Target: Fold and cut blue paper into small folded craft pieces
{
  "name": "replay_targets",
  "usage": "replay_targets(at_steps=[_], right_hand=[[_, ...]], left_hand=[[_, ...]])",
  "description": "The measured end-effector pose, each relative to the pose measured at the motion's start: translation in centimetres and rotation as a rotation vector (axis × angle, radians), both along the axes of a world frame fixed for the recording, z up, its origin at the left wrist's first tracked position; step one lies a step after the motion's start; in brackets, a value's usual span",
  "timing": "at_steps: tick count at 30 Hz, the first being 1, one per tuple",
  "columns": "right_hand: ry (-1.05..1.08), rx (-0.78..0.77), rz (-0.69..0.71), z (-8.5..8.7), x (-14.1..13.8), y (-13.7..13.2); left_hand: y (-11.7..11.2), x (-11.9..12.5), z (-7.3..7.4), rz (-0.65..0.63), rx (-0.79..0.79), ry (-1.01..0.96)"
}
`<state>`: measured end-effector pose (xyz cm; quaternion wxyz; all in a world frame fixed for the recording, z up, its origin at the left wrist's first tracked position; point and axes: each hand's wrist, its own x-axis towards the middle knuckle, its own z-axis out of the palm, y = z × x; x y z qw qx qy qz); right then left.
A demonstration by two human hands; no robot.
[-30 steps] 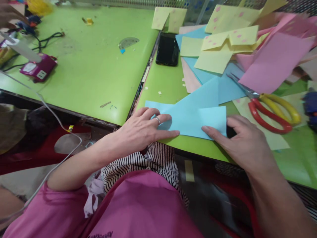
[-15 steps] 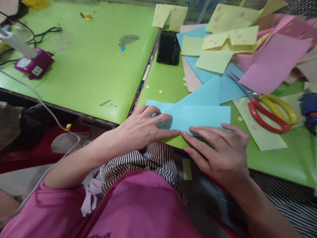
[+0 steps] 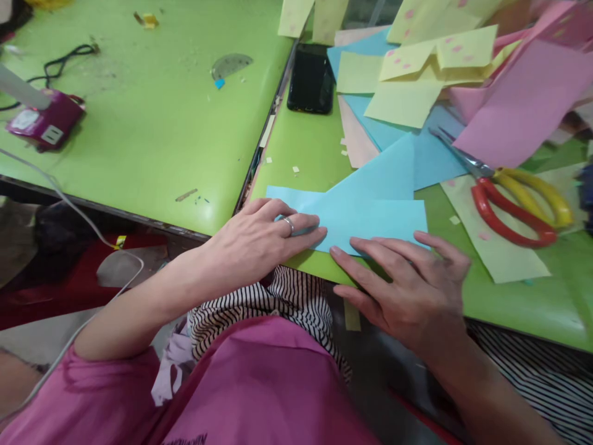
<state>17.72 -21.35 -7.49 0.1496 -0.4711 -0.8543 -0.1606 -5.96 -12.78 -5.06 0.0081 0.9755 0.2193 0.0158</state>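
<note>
Blue paper (image 3: 370, 219) lies at the tabletop's (image 3: 315, 142) near edge; anchor its left end with the left hand (image 3: 262, 235), fingers close together; press its near side evenly with the right hand (image 3: 417, 287), fingers spread

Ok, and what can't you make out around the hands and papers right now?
All in the head view:
Blue paper: parts of it are hidden under the left hand and right hand.
Paper pile: sheets overlap, so their number can't be told.
Dark blue object: cut off by the right edge.
Shirt lettering: at the bottom edge, unreadable.
Protractor: markings too small to read.
</note>
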Motion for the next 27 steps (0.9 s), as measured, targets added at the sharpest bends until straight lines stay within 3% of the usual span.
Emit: replay_targets(at_steps=[6,10,13,17,27], right_hand=[[0.020,0.025,-0.033,-0.1,0.4,-0.3],[0.036,0.015,-0.015,-0.2,0.5,-0.3],[0.082,0.004,-0.012,-0.3,0.5,-0.1],[0.086,0.000,0.032,-0.4,0.8,0.1],[0.104,0.012,0.047,-0.3,0.6,0.3]], left_hand=[[-0.3,-0.2,-0.1,0.009,0.020,0.005],[-2.2,0.0,-1.2,0.001,0.177,-0.137],[-4.7,0.6,-2.4,0.072,0.282,-0.186],[-7.0,1.5,-3.7,0.235,0.251,-0.177],[-6.9,1.7,-4.2,0.307,0.320,-0.153]])
